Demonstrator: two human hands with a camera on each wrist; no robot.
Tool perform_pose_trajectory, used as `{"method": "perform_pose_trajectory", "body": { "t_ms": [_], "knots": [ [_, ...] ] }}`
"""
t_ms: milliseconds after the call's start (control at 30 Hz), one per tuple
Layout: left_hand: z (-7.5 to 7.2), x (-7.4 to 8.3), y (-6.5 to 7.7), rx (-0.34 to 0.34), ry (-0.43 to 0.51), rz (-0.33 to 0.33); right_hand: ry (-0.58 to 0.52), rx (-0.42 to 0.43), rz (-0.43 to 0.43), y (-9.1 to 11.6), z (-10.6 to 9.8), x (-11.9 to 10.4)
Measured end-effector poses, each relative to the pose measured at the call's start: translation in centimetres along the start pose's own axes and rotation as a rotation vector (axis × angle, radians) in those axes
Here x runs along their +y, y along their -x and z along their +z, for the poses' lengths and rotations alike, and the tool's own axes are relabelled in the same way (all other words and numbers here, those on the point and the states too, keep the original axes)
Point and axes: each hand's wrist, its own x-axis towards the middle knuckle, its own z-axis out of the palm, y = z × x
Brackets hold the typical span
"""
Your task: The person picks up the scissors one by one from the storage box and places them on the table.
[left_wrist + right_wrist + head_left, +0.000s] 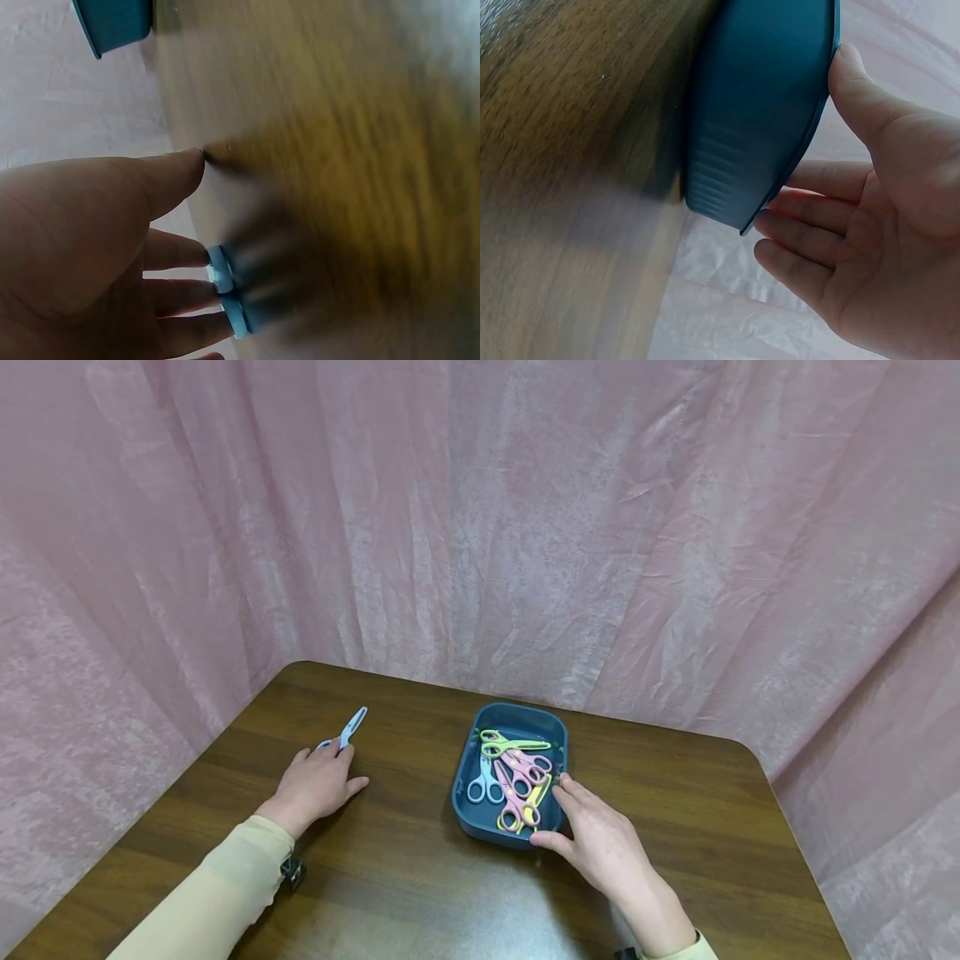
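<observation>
On the left of the table, my left hand (317,785) reaches over a pair of light blue scissors (353,727), whose blades point away. In the left wrist view, its fingertips (196,255) meet the blue finger loops (227,289), while the thumb stands apart from them. My right hand (596,839) is at the near right corner of a dark blue plastic bin (461,814), thumb and fingers spread along the rim. The right wrist view shows the thumb (849,71) against the bin's edge. Inside lie green scissors (517,745), pink scissors (517,797), blue scissors (485,777) and a yellow pair (536,797).
The brown wooden table (405,877) has rounded far corners. Pink velvety curtains (525,527) hang close behind its far edge and along both sides. Between the left hand and the bin lies a stretch of tabletop.
</observation>
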Motion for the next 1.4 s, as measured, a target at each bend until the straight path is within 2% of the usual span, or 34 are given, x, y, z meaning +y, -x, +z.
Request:
{"method": "perform_pose_trajectory", "body": {
  "t_ms": [400,567,1167,1400],
  "knots": [
    [-0.4,-1.3,-0.9,-0.005,0.035,-0.018,0.007,-0.01,0.003,0.2,0.0,-0.1],
    [-0.1,-2.1,-1.6,-0.019,0.056,-0.04,0.002,-0.012,0.008,0.3,-0.1,-0.2],
    [-0.8,-4.1,-3.5,-0.076,0.082,-0.102,0.009,-0.016,0.002,-0.1,-0.3,-0.1],
    [-1.1,-5.5,-4.2,-0.094,0.096,-0.122,0.005,-0.022,0.003,-0.2,-0.3,-0.1]
  ]
}}
